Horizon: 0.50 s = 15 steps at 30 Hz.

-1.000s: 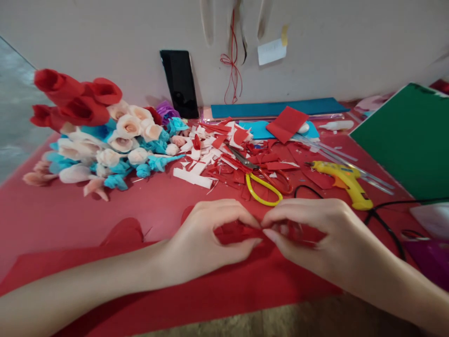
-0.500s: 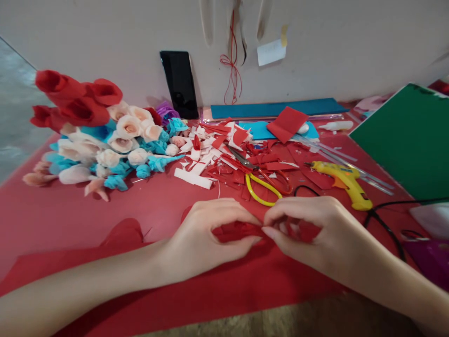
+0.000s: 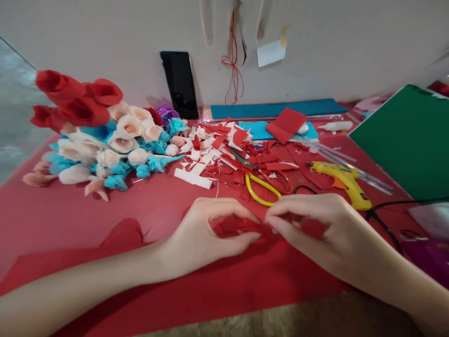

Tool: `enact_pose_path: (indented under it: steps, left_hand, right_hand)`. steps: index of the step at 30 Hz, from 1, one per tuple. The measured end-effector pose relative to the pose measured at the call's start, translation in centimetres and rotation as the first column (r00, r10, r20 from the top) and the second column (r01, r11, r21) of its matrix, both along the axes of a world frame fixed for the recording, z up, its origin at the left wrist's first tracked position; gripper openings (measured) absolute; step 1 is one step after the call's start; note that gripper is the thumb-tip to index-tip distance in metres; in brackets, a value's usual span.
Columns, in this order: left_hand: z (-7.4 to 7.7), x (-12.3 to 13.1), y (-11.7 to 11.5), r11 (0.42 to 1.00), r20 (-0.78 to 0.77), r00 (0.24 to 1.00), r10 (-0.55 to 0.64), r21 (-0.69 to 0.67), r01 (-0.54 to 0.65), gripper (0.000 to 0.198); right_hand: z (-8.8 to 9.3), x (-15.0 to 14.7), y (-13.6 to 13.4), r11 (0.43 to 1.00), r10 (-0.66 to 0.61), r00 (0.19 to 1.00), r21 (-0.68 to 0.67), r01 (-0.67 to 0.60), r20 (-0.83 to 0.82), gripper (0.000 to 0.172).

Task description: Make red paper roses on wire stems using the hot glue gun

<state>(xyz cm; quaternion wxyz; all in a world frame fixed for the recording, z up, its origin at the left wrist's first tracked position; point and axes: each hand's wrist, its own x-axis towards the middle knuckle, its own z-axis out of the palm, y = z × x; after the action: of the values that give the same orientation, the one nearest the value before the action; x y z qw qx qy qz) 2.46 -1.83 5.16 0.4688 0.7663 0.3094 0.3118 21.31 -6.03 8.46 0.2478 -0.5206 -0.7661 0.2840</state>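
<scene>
Both of my hands meet over the front of the table, fingertips almost touching. My left hand (image 3: 210, 236) pinches a small gathered piece of red crepe paper (image 3: 250, 225) between thumb and fingers. Thumb and forefinger of my right hand (image 3: 312, 229) are closed at the right end of that same piece. Its full shape is hidden behind my fingers. Beneath my wrists spreads a large red sheet (image 3: 224, 290). A rounded red paper piece (image 3: 124, 231) lies left of my left hand. Just beyond my fingertips are scissors (image 3: 261, 189) with yellow and red handles.
Crepe paper flowers (image 3: 128, 128) are heaped at the left. Red and white scraps (image 3: 206, 150) cover the middle back. A yellow glue gun (image 3: 345, 180) with a black cord lies at right, near a green board (image 3: 410, 145). A phone (image 3: 179, 84) leans on the wall.
My right hand has shifted slightly right and turned a little, so its fingertips are a bit farther from the left ones. My left hand has hardly moved.
</scene>
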Motion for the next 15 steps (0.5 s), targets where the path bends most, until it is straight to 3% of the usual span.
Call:
enact_pose_path:
  steps: [8,15]
  left_hand:
    - [-1.6,0.2,0.4,0.99,0.014,0.999,0.049,-0.132,-0.047,0.008]
    - [-2.2,0.3,0.3,0.985,0.055,0.998,0.044,-0.167,-0.034,0.008]
  right_hand:
    - [-1.3,0.1,0.2,0.997,0.035,0.999,0.062,-0.036,0.023,0.008]
    - [-2.0,-0.2,0.4,0.996,0.004,0.999,0.09,-0.007,0.038,0.002]
